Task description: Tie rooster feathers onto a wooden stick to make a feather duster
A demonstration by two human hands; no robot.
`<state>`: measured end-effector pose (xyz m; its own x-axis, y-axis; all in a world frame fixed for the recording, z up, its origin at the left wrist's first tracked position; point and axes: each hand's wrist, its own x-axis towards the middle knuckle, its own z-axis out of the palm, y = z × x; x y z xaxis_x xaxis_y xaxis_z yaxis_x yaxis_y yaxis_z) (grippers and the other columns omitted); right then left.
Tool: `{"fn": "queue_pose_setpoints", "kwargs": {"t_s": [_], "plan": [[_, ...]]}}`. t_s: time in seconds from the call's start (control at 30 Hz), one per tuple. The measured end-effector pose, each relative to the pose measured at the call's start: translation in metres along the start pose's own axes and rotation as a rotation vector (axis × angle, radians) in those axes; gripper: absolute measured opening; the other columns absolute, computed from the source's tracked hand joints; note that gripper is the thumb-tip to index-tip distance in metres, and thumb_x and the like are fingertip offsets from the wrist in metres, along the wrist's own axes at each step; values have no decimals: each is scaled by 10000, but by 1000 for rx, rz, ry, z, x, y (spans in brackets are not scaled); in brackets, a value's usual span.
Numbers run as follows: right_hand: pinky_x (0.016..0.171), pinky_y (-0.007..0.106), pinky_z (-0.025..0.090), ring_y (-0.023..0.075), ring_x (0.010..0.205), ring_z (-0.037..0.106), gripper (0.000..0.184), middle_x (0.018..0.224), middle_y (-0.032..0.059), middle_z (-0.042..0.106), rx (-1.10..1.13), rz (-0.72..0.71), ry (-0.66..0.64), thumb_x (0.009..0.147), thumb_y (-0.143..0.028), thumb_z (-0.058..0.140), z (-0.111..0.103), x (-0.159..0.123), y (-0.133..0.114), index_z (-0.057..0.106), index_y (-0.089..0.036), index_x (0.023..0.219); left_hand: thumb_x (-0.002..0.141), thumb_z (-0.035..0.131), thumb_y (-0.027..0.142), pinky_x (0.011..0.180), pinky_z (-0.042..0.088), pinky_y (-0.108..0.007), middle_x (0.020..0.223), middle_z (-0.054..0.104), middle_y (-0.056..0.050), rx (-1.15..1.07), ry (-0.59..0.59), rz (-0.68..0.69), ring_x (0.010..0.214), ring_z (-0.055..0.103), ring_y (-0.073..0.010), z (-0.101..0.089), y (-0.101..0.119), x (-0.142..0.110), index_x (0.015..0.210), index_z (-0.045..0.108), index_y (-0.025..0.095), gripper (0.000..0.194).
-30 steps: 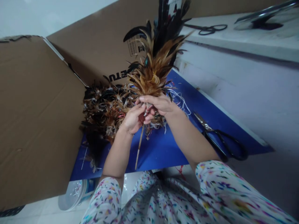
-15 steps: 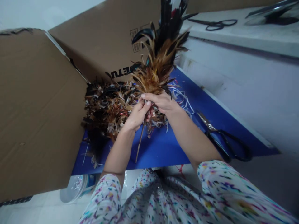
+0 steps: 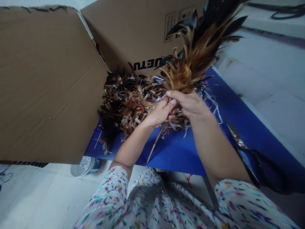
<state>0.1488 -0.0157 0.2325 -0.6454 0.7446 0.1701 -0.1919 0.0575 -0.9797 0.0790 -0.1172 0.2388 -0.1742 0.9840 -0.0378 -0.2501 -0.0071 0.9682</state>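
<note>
A feather duster [image 3: 190,65] of brown and glossy black feathers leans up and to the right, its thin wooden stick [image 3: 155,143] pointing down toward me. My left hand [image 3: 163,111] is closed around the stick just below the feathers. Right beside it, my right hand [image 3: 189,103] pinches at the base of the feathers, thumb and fingers together. The two hands touch, and the exact spot between their fingertips is partly hidden. Behind my left hand lies a heap of loose brown and black feathers [image 3: 128,101] with white quill ends, on the blue tabletop [image 3: 183,156].
Large black-handled scissors [image 3: 259,165] lie right of my right forearm. White strings [image 3: 215,106] trail beyond my right hand. Cardboard panels [image 3: 47,86] stand at the left and back. Another pair of scissors [image 3: 289,12] rests on the ledge. A bucket [image 3: 87,166] stands on the floor.
The view has swung left, so everything sits further right in it. The duster tilts more to the right. Both hands keep their grip at the feather base.
</note>
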Motion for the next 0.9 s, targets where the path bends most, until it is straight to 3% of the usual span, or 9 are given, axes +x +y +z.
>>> {"fn": "queue_pose_setpoints", "kwargs": {"t_s": [0.3, 0.53, 0.9], "plan": [[518, 342, 535, 222, 650, 647, 212, 699, 82, 685, 32, 68, -9, 654, -366, 725, 9, -4, 1, 688, -157, 662, 904, 583, 370, 403, 140, -126, 596, 348, 81, -59, 47, -50, 408, 302, 1, 1, 0, -7, 789, 372, 190, 300], [518, 303, 521, 176, 593, 617, 206, 649, 54, 668, 27, 113, -83, 660, -368, 690, 22, -9, 5, 686, -162, 663, 966, 464, 309, 389, 141, -118, 576, 308, 85, -56, 92, -59, 392, 282, -5, -5, -2, -19, 756, 337, 192, 272], [504, 270, 500, 161, 588, 600, 194, 641, 33, 663, -23, 72, -112, 635, -354, 698, 40, -25, 20, 652, -166, 631, 956, 474, 299, 369, 158, -112, 557, 313, 89, -100, 148, -100, 380, 287, -21, -13, -14, -45, 746, 336, 198, 270]]}}
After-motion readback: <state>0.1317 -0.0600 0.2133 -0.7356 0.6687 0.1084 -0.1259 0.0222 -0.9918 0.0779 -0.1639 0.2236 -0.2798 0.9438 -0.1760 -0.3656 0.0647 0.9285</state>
